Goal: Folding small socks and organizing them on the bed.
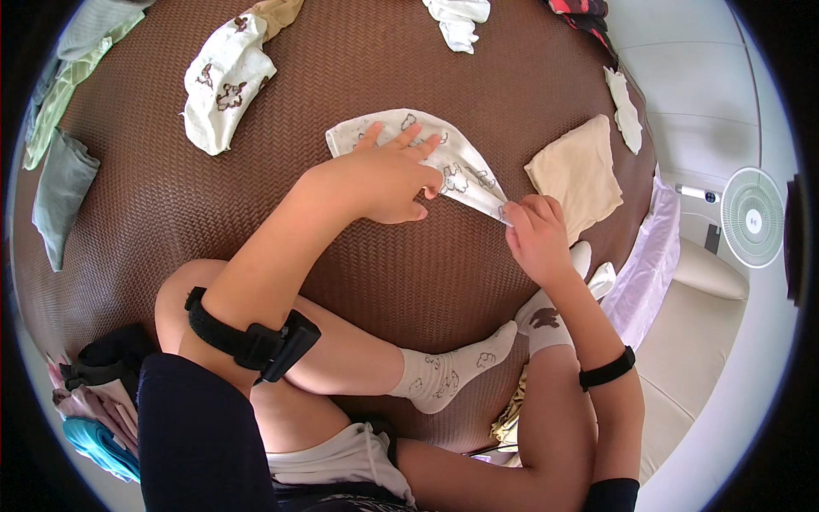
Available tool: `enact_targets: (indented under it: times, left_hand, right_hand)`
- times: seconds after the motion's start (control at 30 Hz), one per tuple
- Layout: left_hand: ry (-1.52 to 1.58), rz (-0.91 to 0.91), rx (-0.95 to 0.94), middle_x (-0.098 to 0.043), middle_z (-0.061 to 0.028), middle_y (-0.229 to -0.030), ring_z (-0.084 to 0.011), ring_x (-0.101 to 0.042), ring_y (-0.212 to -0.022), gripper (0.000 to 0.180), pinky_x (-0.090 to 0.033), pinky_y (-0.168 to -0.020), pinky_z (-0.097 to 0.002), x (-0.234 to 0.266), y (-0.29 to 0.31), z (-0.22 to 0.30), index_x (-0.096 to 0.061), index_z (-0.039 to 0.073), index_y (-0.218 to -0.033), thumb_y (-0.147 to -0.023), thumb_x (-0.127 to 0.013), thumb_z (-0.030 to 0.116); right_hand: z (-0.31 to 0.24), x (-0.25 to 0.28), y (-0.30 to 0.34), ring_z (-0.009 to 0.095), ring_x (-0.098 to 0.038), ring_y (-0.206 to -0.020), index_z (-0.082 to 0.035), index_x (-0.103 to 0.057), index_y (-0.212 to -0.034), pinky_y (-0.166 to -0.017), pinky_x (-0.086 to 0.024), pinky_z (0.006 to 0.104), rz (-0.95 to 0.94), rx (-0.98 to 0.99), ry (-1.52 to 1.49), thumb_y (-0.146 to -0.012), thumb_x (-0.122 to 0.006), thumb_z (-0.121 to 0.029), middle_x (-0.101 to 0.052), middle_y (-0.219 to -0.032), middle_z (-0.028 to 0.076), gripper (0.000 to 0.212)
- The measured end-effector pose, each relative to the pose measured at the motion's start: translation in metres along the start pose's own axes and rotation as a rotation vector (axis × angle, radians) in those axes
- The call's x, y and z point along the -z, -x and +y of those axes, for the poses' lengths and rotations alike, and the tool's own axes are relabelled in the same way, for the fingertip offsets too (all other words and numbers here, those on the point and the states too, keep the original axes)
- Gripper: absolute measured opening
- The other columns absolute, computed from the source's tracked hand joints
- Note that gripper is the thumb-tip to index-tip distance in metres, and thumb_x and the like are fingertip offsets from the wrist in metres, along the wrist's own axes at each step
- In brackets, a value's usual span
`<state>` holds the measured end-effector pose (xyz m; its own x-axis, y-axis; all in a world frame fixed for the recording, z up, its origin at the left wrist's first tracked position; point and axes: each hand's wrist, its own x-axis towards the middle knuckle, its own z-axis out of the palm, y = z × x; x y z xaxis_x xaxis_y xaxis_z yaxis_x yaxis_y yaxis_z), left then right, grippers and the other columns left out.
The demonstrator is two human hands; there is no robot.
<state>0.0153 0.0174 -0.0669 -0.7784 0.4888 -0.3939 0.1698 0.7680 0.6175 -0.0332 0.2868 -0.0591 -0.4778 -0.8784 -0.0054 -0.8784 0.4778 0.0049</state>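
On the brown woven mat lies a white cloth (456,169) printed with small outlined animals, wide at its left end and narrowing to the right. My left hand (380,181) rests on the wide part with its fingers spread. At the narrow end, my right hand (537,232) pinches the cloth's tip between thumb and fingers. Close to my right hand, a beige folded cloth (580,175) lies flat. Whether the printed cloth is folded or a tapered garment, I cannot tell.
A white-and-brown printed garment (223,90) lies far left, a white crumpled cloth (459,21) at the far middle. Grey-green cloth (64,192) lies by the left edge, a clothes pile (102,401) near left. My crossed legs in socks (444,375) are in front. A fan (752,218) stands right.
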Motion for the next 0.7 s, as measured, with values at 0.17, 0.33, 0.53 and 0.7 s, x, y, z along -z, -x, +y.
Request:
enact_targets:
  times: [0.17,0.33,0.53,0.7]
  left_hand:
    - [0.011,0.079,0.006,-0.02,-0.014,-0.145,-0.0302,-0.011,-0.136,0.041,-0.011,-0.107,-0.0535,-0.006,-0.002,-0.002,-0.048,0.017,-0.117,-0.08,-0.062,0.027]
    - [-0.027,0.098,-0.003,-0.021,-0.0124,-0.145,-0.0291,-0.011,-0.136,0.047,-0.011,-0.108,-0.053,-0.01,-0.003,-0.003,-0.047,0.019,-0.123,-0.08,-0.062,0.028]
    - [-0.057,0.056,0.002,-0.02,-0.0116,-0.146,-0.0288,-0.011,-0.136,0.05,-0.011,-0.107,-0.0541,-0.008,-0.003,-0.003,-0.046,0.022,-0.127,-0.08,-0.062,0.03]
    - [-0.051,0.067,-0.006,-0.019,-0.0119,-0.146,-0.0305,-0.011,-0.136,0.049,-0.011,-0.106,-0.0564,-0.008,-0.002,-0.004,-0.046,0.023,-0.127,-0.08,-0.061,0.029]
  right_hand:
    - [-0.013,0.0,-0.008,0.023,-0.05,-0.086,-0.007,-0.056,-0.085,-0.08,-0.041,0.0362,0.042,-0.02,-0.002,-0.065,-0.064,-0.008,-0.056,-0.081,0.006,0.022]
    - [-0.015,-0.006,-0.006,0.024,-0.051,-0.085,-0.006,-0.055,-0.084,-0.079,-0.042,0.038,0.018,-0.017,-0.101,-0.066,-0.063,-0.008,-0.055,-0.084,0.008,0.019]
    - [-0.012,-0.014,0.0,0.027,-0.054,-0.086,-0.005,-0.054,-0.085,-0.084,-0.043,0.0441,-0.119,0.005,-0.378,-0.07,-0.058,-0.004,-0.055,-0.086,0.009,0.016]
    - [-0.007,0.002,-0.009,0.025,-0.053,-0.093,-0.007,-0.056,-0.086,-0.095,-0.035,0.0501,-0.195,0.102,-0.103,-0.076,-0.059,-0.012,-0.056,-0.086,0.006,0.012]
